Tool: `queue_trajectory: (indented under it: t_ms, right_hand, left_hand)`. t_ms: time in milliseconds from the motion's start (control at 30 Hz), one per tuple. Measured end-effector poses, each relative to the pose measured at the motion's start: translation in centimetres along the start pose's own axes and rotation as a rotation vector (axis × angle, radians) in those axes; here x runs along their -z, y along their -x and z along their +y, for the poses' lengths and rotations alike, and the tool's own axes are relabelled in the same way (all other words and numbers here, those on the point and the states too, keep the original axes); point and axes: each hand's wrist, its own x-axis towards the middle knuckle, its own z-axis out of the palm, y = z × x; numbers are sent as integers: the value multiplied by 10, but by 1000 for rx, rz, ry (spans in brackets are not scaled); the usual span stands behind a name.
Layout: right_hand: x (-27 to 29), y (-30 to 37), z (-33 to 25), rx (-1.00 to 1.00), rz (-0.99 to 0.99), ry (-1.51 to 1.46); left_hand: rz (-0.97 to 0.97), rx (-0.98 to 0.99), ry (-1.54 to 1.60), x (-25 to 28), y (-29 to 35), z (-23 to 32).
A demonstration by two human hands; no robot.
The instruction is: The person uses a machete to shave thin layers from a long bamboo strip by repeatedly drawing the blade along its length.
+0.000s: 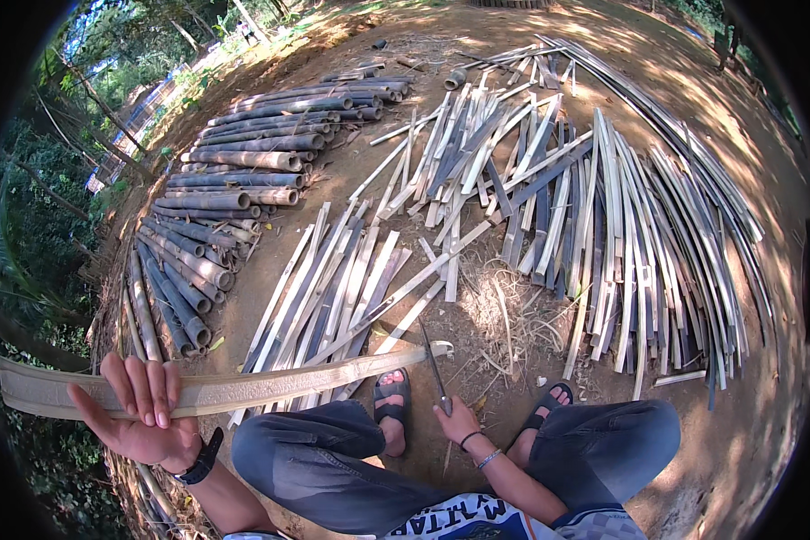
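A long split bamboo strip (270, 387) lies across my left side and over my knee, its pale inner face toward me. My left hand (144, 414) is closed on its wider end, fingers over the face. My right hand (459, 423) grips a knife (436, 369) with a narrow dark blade pointing away from me. The blade crosses the strip near its far right end, where a pale sliver curls up. Whether the edge is biting into the bamboo cannot be made out. The knife's handle is mostly hidden in my fist.
Loose split strips (333, 279) lie just ahead of my sandalled feet. A larger fan of strips (639, 243) spreads to the right, with thin shavings (504, 315) on the dirt between. Whole bamboo poles (243, 180) are stacked at left, beside dense greenery (36, 198).
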Motion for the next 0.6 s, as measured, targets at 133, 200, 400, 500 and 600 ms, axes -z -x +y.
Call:
queue_trajectory:
  t_ms: [133,200,400,500,600]
  right_hand:
    - [5,2,8,29,54,-14]
    - [16,2,-4,24,7,0]
    - [22,33,-51,305,-31,-76]
    - [21,14,-52,368,-25,-95]
    - [0,-15,-6,189,55,-70]
  left_hand:
    - [-107,11,-27,6,-4,0]
    - [-99,7,-10,5,-1,-2]
    - [-46,2,-69,37,-10,1]
    - [-46,-6,-71,46,-13,3]
    - [-88,-14,-29,43,-8,1]
